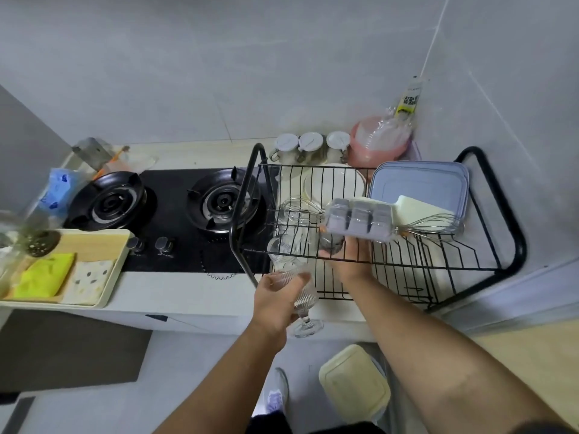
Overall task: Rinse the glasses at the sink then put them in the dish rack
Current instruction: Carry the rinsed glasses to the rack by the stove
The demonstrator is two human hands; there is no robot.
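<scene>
Kitchen counter: left hand wraps ribbed stemmed glass before dish rack; right hand reaches inside rack, fingers curled on a dark glass.

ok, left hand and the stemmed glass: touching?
Touching. The head view shows the left hand wrapped around the ribbed bowl of the stemmed glass, fingers on its surface, stem and foot hanging free below, in front of the dish rack.
</scene>
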